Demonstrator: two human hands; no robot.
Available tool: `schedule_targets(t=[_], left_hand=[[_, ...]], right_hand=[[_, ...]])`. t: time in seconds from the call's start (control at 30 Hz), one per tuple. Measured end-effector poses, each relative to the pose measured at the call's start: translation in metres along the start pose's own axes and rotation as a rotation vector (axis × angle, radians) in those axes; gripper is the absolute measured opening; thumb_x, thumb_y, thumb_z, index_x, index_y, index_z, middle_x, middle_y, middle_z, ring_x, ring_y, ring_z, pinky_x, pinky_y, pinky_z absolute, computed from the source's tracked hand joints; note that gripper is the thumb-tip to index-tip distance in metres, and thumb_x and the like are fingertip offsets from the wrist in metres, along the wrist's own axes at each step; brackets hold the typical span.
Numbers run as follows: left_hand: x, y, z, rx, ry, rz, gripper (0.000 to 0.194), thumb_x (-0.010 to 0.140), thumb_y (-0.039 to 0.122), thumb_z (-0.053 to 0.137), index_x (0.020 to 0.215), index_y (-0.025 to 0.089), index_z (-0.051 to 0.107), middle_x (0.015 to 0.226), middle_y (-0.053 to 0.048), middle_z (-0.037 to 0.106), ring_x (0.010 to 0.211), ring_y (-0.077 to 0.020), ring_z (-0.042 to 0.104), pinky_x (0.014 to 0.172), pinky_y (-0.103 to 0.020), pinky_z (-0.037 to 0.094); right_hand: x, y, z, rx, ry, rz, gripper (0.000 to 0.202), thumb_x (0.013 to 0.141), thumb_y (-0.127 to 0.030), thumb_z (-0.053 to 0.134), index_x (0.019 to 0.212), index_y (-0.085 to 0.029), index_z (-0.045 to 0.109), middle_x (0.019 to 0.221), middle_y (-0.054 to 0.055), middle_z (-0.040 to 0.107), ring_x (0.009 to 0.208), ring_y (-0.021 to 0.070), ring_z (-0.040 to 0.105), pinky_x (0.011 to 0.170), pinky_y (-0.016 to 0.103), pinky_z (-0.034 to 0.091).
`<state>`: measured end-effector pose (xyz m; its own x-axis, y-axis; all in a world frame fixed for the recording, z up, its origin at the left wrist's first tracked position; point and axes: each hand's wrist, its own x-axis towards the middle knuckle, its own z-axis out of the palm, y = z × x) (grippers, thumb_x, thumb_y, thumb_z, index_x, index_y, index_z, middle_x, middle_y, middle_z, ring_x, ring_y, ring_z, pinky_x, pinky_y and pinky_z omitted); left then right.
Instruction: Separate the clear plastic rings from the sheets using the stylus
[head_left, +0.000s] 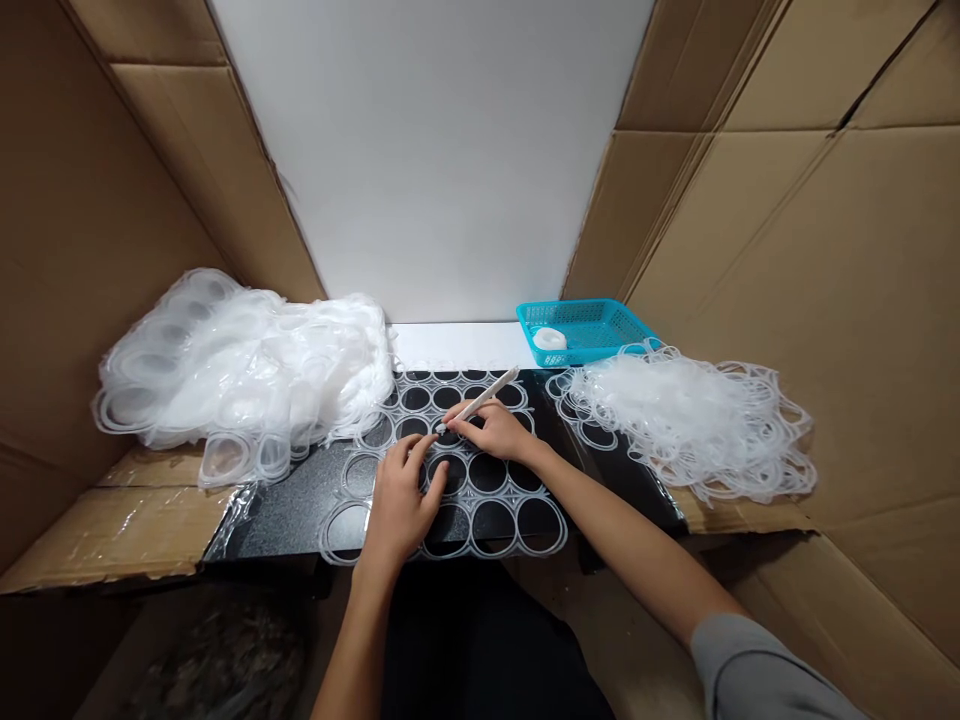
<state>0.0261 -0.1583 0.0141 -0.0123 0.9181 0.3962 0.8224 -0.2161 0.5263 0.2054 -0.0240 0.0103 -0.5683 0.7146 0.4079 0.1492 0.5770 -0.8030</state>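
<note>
A translucent sheet of joined rings [517, 490] lies flat on the black table top in front of me. My right hand [491, 428] grips a slim white stick-like tool [491, 390], pen-fashion, its upper end pointing up and to the right. Its lower end meets a small white bit [441, 428] near the sheet's middle; what that bit is I cannot make out. Beside it, my left hand [403, 492] rests on the sheet with fingers spread, the index fingertip close to the bit.
On the left sits a big heap of clear ring sheets [255, 360]. A looser pile of ring sheets [697, 415] lies to the right. Behind stands a blue plastic basket [600, 355] holding a white roll-like piece [550, 339]. Cardboard walls [825, 300] flank the table.
</note>
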Motion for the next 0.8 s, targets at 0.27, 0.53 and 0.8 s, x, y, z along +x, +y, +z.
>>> schedule_targets(t=[0.27,0.53,0.8], left_hand=[[-0.0022,0.0016,0.0011,0.099,-0.087,0.059,0.026,0.101,0.030,0.055,0.121,0.024,0.072,0.125,-0.009,0.069,0.118,-0.0290,0.063,0.103,-0.049,0.051],[-0.0005,0.0021,0.0001,0.128,-0.125,0.048,0.031,0.102,0.031,0.054,0.128,0.023,0.070,0.128,-0.009,0.068,0.120,-0.0296,0.061,0.103,-0.050,0.050],[0.0009,0.0007,0.0028,0.186,-0.127,0.061,0.034,0.102,0.033,0.053,0.131,0.027,0.069,0.130,-0.010,0.067,0.122,-0.0305,0.059,0.103,-0.050,0.049]], right_hand=[[-0.0010,-0.0030,0.0032,0.000,-0.103,0.064,0.010,0.095,-0.026,0.072,0.096,-0.021,0.081,0.104,0.006,0.082,0.098,0.0217,0.077,0.098,0.037,0.059],[-0.0014,-0.0020,0.0033,-0.047,-0.086,0.054,0.013,0.097,-0.027,0.070,0.096,-0.021,0.081,0.106,0.006,0.082,0.102,0.0225,0.077,0.100,0.038,0.058],[-0.0021,0.0006,0.0024,-0.186,-0.142,-0.015,0.014,0.099,-0.025,0.069,0.101,-0.026,0.082,0.111,0.004,0.082,0.110,0.0221,0.076,0.107,0.038,0.055]])
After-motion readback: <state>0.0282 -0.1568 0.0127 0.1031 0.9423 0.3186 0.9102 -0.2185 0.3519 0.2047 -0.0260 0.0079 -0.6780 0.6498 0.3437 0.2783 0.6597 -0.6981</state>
